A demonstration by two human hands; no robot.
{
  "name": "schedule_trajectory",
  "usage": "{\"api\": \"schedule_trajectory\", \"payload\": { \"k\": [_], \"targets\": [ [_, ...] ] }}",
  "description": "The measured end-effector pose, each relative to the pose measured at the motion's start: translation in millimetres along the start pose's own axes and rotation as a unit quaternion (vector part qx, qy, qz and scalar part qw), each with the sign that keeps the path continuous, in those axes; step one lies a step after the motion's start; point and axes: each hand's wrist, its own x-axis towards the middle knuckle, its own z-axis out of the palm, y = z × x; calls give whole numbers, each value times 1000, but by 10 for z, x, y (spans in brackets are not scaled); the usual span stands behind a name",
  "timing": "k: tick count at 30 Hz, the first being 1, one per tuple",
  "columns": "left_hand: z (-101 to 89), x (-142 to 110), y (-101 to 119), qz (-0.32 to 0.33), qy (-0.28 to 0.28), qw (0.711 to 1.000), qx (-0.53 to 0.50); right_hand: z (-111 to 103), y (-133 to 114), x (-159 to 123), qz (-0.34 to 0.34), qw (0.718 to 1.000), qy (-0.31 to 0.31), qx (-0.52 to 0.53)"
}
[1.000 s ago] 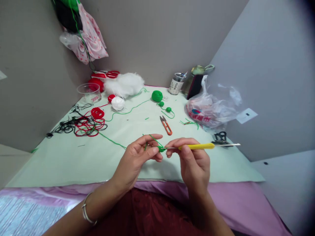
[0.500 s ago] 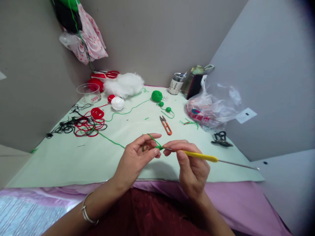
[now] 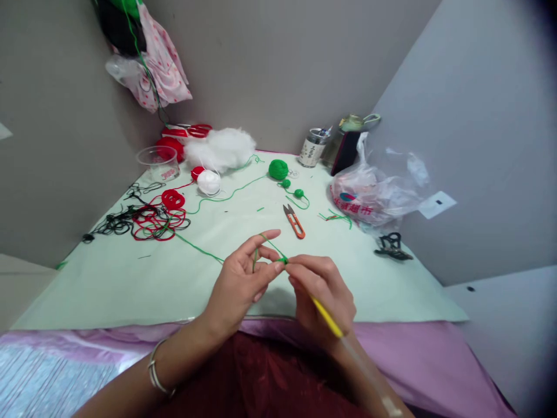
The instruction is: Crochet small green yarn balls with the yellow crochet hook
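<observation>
Between thumb and fingers, my left hand (image 3: pixel 243 273) pinches a small piece of green crochet work (image 3: pixel 282 260). Green yarn (image 3: pixel 274 245) runs over its raised index finger and trails left across the table. My right hand (image 3: pixel 324 296) is closed around a crochet hook (image 3: pixel 327 316) with a yellow handle. The hook's tip meets the green work but is hidden by my fingers, and its metal rear end is blurred over my right forearm. Orange-handled thread snips (image 3: pixel 295 222) lie just beyond my hands.
A green yarn ball (image 3: pixel 278 169) and two small green balls lie farther back. Tangled red yarn (image 3: pixel 159 223) and black yarn (image 3: pixel 115 222) spread at left, near white stuffing (image 3: pixel 226 148) and a clear plastic cup (image 3: pixel 159 165). A plastic bag (image 3: pixel 369 191) and a black hair clip (image 3: pixel 393 247) sit at right.
My right hand has turned, swinging the hook's rear end from pointing right to pointing down toward me. Its fingers have come closer to the green work. My left hand stays nearly in place.
</observation>
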Motion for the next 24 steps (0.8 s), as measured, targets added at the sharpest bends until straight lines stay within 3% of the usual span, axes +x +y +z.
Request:
{"api": "schedule_trajectory", "payload": {
  "k": [3,6,10,12,13,19,22,24],
  "targets": [
    [-8,3,36,-71,-45,993,-86,-15,8,-44,-14,1000,-2,-15],
    [-38,26,82,-109,-68,983,-133,-37,1,-6,85,991,24,101],
    [-59,48,123,-79,-45,988,-122,-60,-18,107,229,914,85,325],
    [-36,33,126,-73,-43,991,-107,-52,-28,147,261,875,93,396],
    [-19,21,121,-73,-46,991,-98,-42,-33,159,266,869,90,407],
    [43,-11,14,-33,-30,998,-54,12,-53,123,240,926,62,286],
    [27,13,-32,-21,-23,997,-65,15,-41,68,151,974,31,168],
    [7,32,-33,-53,-34,994,-92,7,-26,48,93,989,19,113]
  ]
}}
